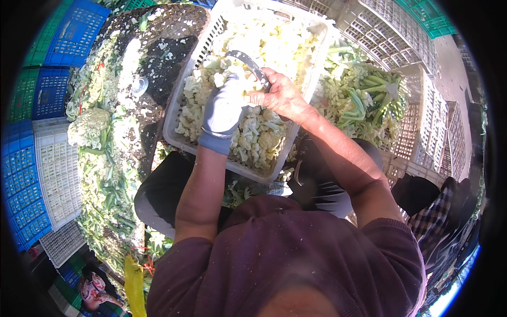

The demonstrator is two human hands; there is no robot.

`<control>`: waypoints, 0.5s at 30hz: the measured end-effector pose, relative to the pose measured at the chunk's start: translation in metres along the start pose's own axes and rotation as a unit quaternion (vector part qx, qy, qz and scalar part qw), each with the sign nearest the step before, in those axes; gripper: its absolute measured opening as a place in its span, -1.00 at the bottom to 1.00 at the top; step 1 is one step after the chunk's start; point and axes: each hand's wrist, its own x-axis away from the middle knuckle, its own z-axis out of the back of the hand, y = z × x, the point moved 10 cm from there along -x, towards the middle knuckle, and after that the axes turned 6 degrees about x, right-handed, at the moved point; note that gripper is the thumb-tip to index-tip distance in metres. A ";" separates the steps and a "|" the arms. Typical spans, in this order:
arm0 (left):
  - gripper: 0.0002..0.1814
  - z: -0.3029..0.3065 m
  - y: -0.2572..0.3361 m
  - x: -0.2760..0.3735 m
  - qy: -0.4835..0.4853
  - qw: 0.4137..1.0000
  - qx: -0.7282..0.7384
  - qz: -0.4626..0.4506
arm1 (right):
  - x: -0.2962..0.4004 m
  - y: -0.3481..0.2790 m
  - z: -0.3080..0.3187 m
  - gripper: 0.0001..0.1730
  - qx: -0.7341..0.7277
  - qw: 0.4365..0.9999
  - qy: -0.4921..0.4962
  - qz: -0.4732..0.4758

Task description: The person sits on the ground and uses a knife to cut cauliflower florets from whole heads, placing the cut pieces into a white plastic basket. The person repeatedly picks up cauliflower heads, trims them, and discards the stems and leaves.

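Note:
A white plastic crate (186, 138) full of cut cauliflower florets (255, 132) stands in front of my knees. Over it, my left hand (225, 105), in a pale knit glove, holds a piece of cauliflower (223, 75). My bare right hand (279, 95) is closed on a dark curved tool, seemingly a curved knife (249, 61), its arc reaching over the cauliflower piece. Thumb and fingers of the right hand are close beside the gloved fingers. Strong sunlight washes out the florets behind the hands, and the exact edge of the tool is unclear.
Left of the crate is a dark board (162, 59) strewn with crumbs, trimmings and a cauliflower head (90, 128). Green stalks and leaves (356, 99) are heaped on the right. Blue crates (75, 33) and white crates (59, 170) are stacked around. Another person (95, 289) is at lower left.

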 end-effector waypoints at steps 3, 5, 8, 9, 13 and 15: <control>-0.63 -0.032 -0.050 0.023 0.175 0.723 0.579 0.334 | 0.005 0.005 0.007 -0.50 0.111 0.992 0.008 -0.060; -0.66 -0.028 -0.047 0.022 0.240 0.702 0.591 0.318 | 0.006 0.015 0.018 -0.46 0.187 0.980 0.061 -0.024; -0.63 -0.014 -0.040 0.022 0.321 0.726 0.558 0.243 | 0.010 0.012 0.021 -0.49 0.171 0.979 0.102 -0.053; -0.58 -0.012 -0.036 0.020 0.314 0.747 0.540 0.229 | 0.011 0.009 0.022 -0.51 0.143 0.980 0.110 -0.077; -0.47 0.000 -0.024 0.015 0.301 0.786 0.519 0.149 | 0.014 0.010 0.008 -0.63 0.060 0.983 0.042 -0.170; -0.49 0.006 -0.027 0.012 0.288 0.818 0.466 0.175 | 0.020 0.004 -0.006 -0.67 0.023 0.979 0.004 -0.203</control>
